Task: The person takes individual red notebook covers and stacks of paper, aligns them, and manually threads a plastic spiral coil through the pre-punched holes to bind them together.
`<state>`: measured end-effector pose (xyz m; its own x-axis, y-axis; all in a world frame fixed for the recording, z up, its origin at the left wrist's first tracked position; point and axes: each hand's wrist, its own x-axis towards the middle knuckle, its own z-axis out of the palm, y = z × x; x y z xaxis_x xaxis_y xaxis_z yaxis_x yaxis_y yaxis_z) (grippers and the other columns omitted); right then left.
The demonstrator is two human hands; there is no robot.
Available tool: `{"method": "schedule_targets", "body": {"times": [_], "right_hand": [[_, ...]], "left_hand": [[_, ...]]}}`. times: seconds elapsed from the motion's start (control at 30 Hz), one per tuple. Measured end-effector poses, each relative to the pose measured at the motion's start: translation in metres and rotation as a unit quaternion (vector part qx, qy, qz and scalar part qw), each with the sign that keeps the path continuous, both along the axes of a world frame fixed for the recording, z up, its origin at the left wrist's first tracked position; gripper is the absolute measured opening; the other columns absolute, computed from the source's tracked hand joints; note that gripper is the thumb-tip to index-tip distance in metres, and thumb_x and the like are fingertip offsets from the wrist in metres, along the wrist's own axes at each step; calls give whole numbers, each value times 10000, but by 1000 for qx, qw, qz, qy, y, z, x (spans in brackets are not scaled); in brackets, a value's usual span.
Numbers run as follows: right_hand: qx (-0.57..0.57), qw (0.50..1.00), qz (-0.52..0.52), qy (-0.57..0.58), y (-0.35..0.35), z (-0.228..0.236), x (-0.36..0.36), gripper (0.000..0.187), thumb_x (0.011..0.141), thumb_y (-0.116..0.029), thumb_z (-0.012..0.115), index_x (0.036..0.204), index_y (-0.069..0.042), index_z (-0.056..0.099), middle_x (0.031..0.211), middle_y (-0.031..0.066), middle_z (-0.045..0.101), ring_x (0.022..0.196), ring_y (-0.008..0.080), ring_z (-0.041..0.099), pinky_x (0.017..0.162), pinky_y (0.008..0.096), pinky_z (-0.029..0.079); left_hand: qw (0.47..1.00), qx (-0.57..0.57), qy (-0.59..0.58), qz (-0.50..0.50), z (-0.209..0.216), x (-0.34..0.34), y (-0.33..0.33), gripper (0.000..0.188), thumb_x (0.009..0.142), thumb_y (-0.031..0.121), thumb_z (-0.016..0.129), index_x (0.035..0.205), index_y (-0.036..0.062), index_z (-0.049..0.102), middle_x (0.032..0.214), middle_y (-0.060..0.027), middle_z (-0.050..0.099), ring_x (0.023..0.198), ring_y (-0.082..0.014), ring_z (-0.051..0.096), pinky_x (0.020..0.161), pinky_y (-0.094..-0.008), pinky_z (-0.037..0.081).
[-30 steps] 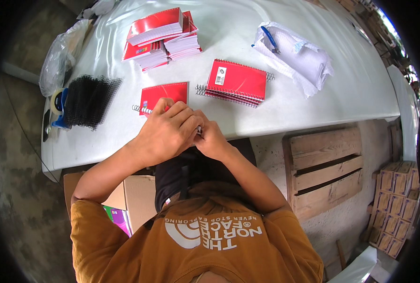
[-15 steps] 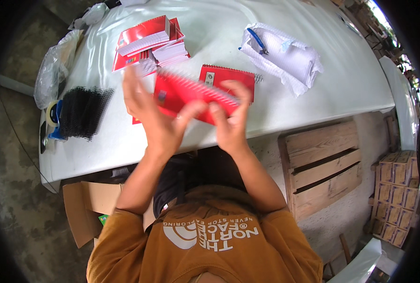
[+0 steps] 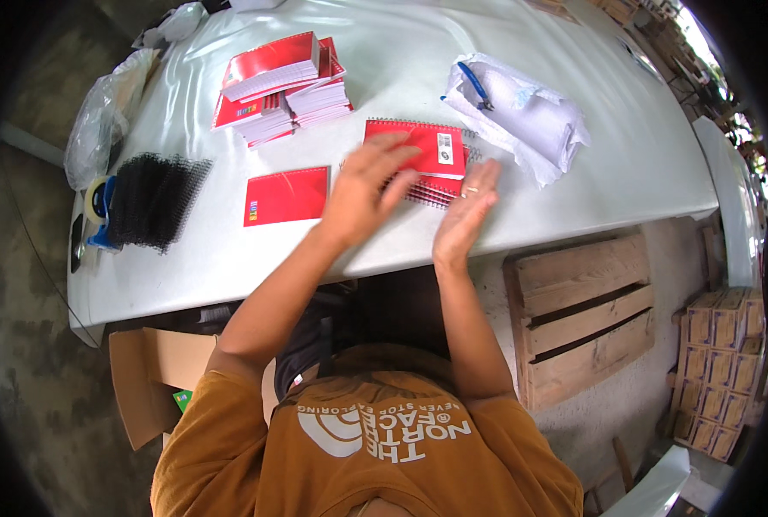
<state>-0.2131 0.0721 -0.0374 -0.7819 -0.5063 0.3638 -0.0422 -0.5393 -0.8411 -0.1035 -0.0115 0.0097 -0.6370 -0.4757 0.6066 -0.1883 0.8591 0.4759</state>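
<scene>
In front of me lies a small stack of red spiral notebooks, its top one showing a white label. My left hand reaches over the stack's left side with fingers spread, slightly blurred. At the lower right edge is my right hand, fingers stretched out along the stack's side, a ring on one finger. Neither hand grips anything. Left of my left hand, a single red notebook lies flat. Farther off stands a taller pile of red notebooks with thick white page edges.
A bundle of black spiral coils lies at the left, beside a blue tape dispenser and a dark flat object. Blue-handled pliers rest in a white paper-lined tray. A plastic bag sits by the left edge.
The notebook held between both hands has been put down on the stack. Both hands have let go and moved right, to the stack's sides. The single notebook at left is now uncovered.
</scene>
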Motion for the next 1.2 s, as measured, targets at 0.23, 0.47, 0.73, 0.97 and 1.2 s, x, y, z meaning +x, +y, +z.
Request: {"method": "schedule_targets", "body": {"times": [0.23, 0.47, 0.73, 0.97, 1.2], "right_hand": [[243, 859, 377, -247, 79, 22, 40, 445, 935, -324, 492, 1166, 57, 484, 1147, 193, 561, 1033, 270, 591, 861, 386, 492], [292, 810, 411, -300, 74, -6, 82, 348, 890, -253, 601, 1071, 43, 566, 974, 73, 631, 847, 125, 603, 769, 269, 482], [198, 949, 233, 81, 73, 29, 70, 148, 835, -66, 661, 937, 26, 604, 864, 60, 660, 752, 50, 553, 681, 223, 467], [133, 921, 318, 178, 34, 15, 45, 194, 820, -24, 660, 992, 13, 578, 976, 86, 656, 805, 94, 579, 724, 234, 470], [125, 904, 372, 168, 16, 14, 34, 253, 863, -15, 594, 1111, 34, 601, 1026, 92, 649, 934, 111, 586, 830, 254, 463]], "left_hand": [[969, 63, -198, 136, -29, 142, -63, 354, 839, 125, 547, 1167, -10, 548, 1149, -209, 568, 1114, -361, 500, 972, -416, 380], [956, 190, -219, -54, 4, 140, 50, 518, 805, 53, 551, 1306, 15, 425, 1287, -186, 463, 1235, -346, 394, 1055, -435, 260], [781, -68, -317, 534, -14, 243, -53, 249, 846, 227, 560, 1041, 75, 585, 1024, -120, 585, 964, -298, 550, 821, -427, 402], [866, 251, -77, 425, -6, 238, -35, 256, 912, 254, 518, 1089, 70, 518, 928, -124, 628, 793, -262, 609, 662, -367, 447], [852, 477, 189, 102, 43, 202, 2, 332, 920, 162, 542, 1235, 69, 494, 873, -84, 632, 661, -138, 527, 667, -270, 440]]}}
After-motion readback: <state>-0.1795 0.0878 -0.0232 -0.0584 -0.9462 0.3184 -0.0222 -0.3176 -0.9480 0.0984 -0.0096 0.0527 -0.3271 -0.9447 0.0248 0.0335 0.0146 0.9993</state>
